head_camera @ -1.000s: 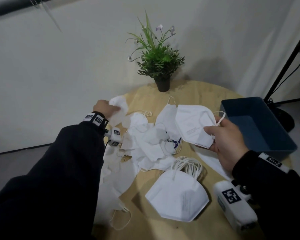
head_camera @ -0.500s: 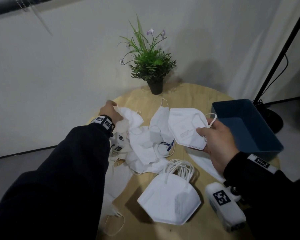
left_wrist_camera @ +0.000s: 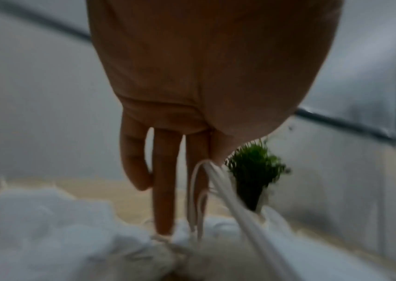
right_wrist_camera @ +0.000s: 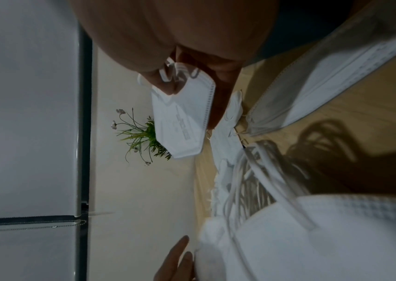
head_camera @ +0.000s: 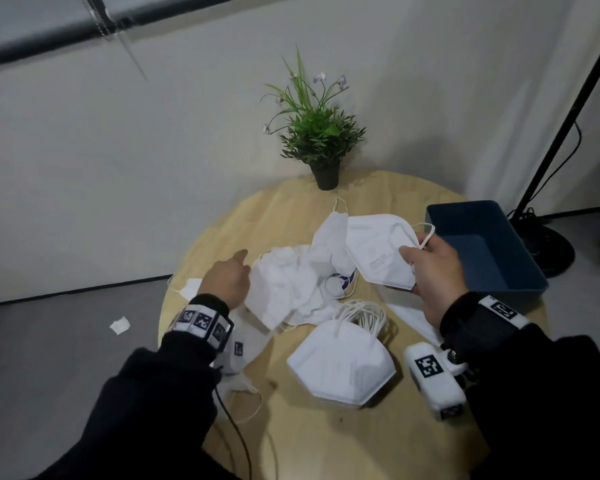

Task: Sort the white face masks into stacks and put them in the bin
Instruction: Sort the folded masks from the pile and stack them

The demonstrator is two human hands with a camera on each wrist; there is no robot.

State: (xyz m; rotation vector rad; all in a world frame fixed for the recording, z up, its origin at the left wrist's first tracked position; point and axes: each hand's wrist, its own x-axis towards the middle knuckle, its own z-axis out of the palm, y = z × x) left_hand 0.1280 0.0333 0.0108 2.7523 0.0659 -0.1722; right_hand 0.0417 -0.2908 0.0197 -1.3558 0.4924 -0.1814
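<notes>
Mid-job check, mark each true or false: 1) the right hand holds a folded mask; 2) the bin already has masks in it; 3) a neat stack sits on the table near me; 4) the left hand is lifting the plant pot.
1) True: the right hand pinches a folded white mask.
2) False: the blue bin shows only its bare floor.
3) True: a stack of folded masks lies on the round table, ear loops bunched at its far end.
4) False: the left hand is at the loose mask pile, with an ear loop over a finger; the potted plant stands apart.
</notes>
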